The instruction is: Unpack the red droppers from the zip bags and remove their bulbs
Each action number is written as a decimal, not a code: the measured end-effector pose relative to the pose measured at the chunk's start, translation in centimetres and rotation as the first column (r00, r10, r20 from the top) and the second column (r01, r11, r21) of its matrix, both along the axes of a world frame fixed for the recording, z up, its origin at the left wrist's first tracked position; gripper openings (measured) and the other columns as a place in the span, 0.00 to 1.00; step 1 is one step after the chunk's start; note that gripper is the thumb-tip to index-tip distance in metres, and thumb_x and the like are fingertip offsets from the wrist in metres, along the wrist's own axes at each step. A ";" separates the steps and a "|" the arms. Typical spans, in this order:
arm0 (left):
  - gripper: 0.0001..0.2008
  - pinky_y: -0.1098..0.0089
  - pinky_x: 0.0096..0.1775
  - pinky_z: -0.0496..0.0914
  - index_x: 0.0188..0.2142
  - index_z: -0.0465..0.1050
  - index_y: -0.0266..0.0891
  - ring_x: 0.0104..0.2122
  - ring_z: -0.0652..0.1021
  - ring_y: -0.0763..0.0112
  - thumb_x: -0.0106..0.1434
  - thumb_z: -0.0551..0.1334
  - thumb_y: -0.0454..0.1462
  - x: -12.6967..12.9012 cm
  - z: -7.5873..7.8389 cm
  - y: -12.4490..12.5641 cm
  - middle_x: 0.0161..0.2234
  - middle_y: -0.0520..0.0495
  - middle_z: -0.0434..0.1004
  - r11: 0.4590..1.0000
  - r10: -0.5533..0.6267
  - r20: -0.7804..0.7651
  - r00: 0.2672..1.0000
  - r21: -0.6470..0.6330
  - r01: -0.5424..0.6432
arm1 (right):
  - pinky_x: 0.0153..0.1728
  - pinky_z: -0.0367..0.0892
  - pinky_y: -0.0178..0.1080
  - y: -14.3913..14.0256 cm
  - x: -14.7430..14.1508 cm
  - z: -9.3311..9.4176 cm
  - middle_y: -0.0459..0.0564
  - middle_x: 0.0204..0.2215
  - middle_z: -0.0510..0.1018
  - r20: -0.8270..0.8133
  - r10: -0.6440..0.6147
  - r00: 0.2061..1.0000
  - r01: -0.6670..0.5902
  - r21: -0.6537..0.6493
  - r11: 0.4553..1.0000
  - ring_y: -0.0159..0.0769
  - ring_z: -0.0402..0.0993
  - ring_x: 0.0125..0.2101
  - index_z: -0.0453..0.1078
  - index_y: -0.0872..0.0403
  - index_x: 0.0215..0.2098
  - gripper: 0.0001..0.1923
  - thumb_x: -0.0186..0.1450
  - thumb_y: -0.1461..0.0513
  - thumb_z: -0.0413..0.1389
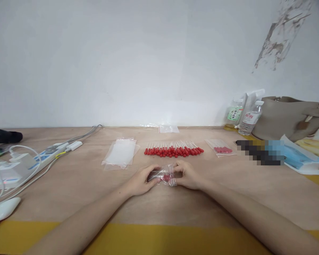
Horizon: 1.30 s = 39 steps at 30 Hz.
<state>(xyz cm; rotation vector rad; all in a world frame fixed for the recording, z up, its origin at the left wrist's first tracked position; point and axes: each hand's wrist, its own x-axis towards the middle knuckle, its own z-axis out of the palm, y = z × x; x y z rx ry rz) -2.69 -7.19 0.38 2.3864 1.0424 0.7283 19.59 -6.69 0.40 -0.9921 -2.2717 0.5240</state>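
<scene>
Between both hands lies a small clear plastic bag (164, 173) with red-tipped sticks inside. My left hand (143, 180) pinches the bag's left end, thumb in front and fingers behind. At the other end, the thumb and fingers of my right hand (188, 176) close on its right edge. Just beyond is a wide row of thin white sticks with red tips (172, 151), tips toward me. A stack of flat clear bags (121, 152) lies to the left of that row. To its right rests another clear bag (220, 147) with red-tipped sticks in it.
A power strip (46, 156) with plugs and cables runs along the left, near a white computer mouse (5, 209). Two bottles (251, 118), a grey-beige handbag (284, 117) and a blue-and-white packet (297, 156) stand or lie at right. Another clear bag (169, 129) lies by the wall.
</scene>
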 end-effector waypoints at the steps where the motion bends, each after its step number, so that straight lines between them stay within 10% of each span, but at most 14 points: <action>1: 0.18 0.64 0.46 0.66 0.49 0.62 0.40 0.44 0.72 0.64 0.59 0.56 0.41 0.1 0.0 0.0 0.46 0.46 0.70 1.000 -0.003 0.004 1.000 0.008 0.003 | 0.34 0.59 0.34 -0.1 -0.1 0.1 0.46 0.29 0.70 0.024 0.002 1.000 -0.001 -0.008 1.000 0.32 0.65 0.32 0.74 0.51 0.30 0.09 0.49 0.58 0.62; 12: 0.24 0.62 0.49 0.64 0.52 0.59 0.41 0.48 0.69 0.62 0.57 0.58 0.43 -0.2 0.0 0.1 0.50 0.45 0.67 0.999 -0.034 -0.045 0.998 0.003 0.034 | 0.33 0.58 0.35 -0.6 -0.5 0.3 0.48 0.28 0.69 0.132 -0.037 0.991 0.016 0.157 0.987 0.33 0.63 0.30 0.63 0.56 0.29 0.02 0.59 0.64 0.50; 21: 0.29 0.60 0.52 0.61 0.56 0.53 0.43 0.51 0.65 0.61 0.57 0.58 0.46 -0.5 0.3 -0.1 0.54 0.45 0.62 0.998 -0.064 -0.151 0.987 -0.010 0.063 | 0.25 0.56 0.31 -0.2 0.3 0.5 0.44 0.25 0.70 0.148 0.040 0.988 -0.037 -0.022 0.999 0.28 0.63 0.24 0.65 0.56 0.29 0.05 0.53 0.64 0.55; 29: 0.30 0.60 0.53 0.59 0.57 0.52 0.44 0.52 0.64 0.61 0.58 0.57 0.46 -0.5 0.8 -0.4 0.55 0.45 0.60 0.996 -0.092 -0.162 0.982 -0.010 0.092 | 0.26 0.62 0.32 0.7 1.7 -0.1 0.46 0.28 0.72 -0.205 -0.021 0.979 -0.029 -0.236 0.971 0.28 0.67 0.26 0.66 0.56 0.31 0.09 0.51 0.63 0.57; 34: 0.30 0.58 0.54 0.58 0.57 0.54 0.44 0.55 0.61 0.58 0.57 0.58 0.47 -1.3 1.3 -0.6 0.57 0.43 0.56 0.996 -0.091 -0.234 0.968 0.004 0.094 | 0.34 0.66 0.36 2.1 4.5 0.6 0.48 0.30 0.75 -0.421 -0.126 0.898 -0.118 -0.507 0.854 0.33 0.72 0.32 0.66 0.56 0.33 0.15 0.49 0.60 0.60; 39: 0.21 0.59 0.53 0.59 0.48 0.66 0.41 0.55 0.60 0.57 0.56 0.60 0.44 -1.5 2.2 -0.8 0.57 0.43 0.56 0.993 -0.054 -0.240 0.969 0.085 0.077 | 0.32 0.67 0.36 4.0 8.2 2.2 0.45 0.26 0.75 -0.621 -0.309 0.721 -0.038 -0.479 0.877 0.32 0.73 0.28 0.67 0.54 0.29 0.13 0.47 0.59 0.62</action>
